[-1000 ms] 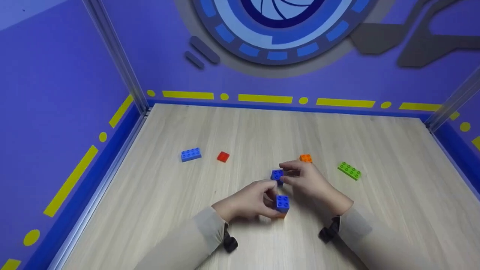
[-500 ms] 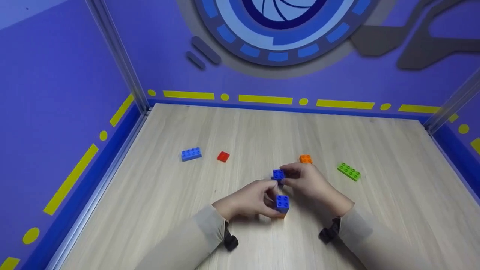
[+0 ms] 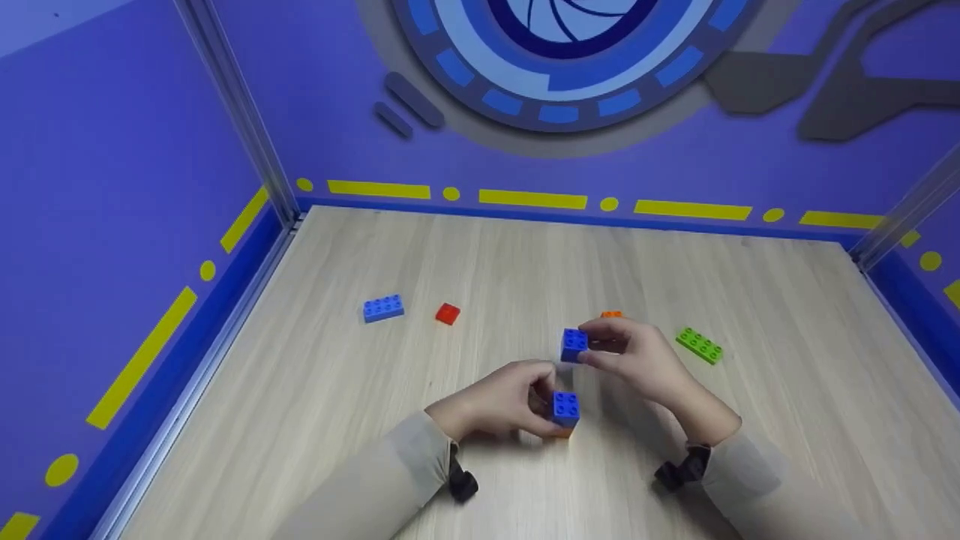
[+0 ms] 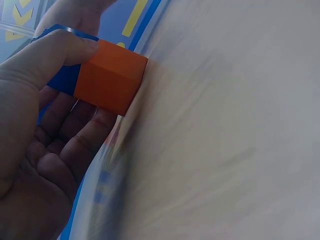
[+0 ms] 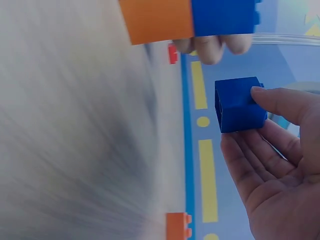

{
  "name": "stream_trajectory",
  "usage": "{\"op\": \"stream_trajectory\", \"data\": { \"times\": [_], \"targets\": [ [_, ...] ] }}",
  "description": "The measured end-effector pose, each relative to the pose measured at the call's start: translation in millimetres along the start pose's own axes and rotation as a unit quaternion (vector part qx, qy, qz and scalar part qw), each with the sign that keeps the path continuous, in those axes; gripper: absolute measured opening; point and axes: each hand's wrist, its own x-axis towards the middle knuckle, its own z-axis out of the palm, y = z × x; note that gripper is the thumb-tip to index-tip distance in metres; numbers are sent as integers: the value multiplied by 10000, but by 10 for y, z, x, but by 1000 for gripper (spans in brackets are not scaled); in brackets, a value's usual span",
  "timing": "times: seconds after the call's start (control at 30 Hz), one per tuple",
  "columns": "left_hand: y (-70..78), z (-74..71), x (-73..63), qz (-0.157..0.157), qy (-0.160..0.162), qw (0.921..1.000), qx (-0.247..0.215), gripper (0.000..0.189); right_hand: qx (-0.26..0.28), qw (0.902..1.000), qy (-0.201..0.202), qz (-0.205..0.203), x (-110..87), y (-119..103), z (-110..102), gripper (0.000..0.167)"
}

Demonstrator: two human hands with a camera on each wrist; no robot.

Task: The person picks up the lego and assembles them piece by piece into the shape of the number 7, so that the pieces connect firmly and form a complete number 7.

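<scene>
In the head view my left hand (image 3: 502,397) grips a two-brick stack near the table's front middle. A blue brick (image 3: 566,405) tops that stack, with an orange brick (image 4: 110,75) under it, its lower end close to the tabletop in the left wrist view. My right hand (image 3: 637,356) pinches a second blue square brick (image 5: 240,105) between thumb and fingers, off the table and just beyond the stack. Its open underside faces the table in the right wrist view, and it is apart from the stack.
On the wooden table (image 3: 337,435) lie a light-blue long brick (image 3: 383,308) and a red brick (image 3: 448,313) to the left. Another orange brick (image 3: 612,315) is partly covered by my right hand. A green long brick (image 3: 700,345) lies right. Purple walls (image 3: 315,135) border the table.
My right hand has lifted the second blue brick and shifted it slightly to the right. My left hand and its stack have stayed in place.
</scene>
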Motion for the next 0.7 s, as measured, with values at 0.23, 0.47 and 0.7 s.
{"op": "stream_trajectory", "data": {
  "times": [0.23, 0.47, 0.7],
  "targets": [
    [12, -7, -4, -50, 35, 9999, 136, 41, 369, 9991, -80, -193, -141, -117, -79, 43],
    [20, -11, -2, -147, -10, 9999, -83, 41, 444, 9981, -220, -364, -245, -204, -86, 40],
    [11, -13, 13, -64, -68, 9999, -72, 41, 758, 9940, -436, -653, -344, -251, -28, 36]
  ]
}}
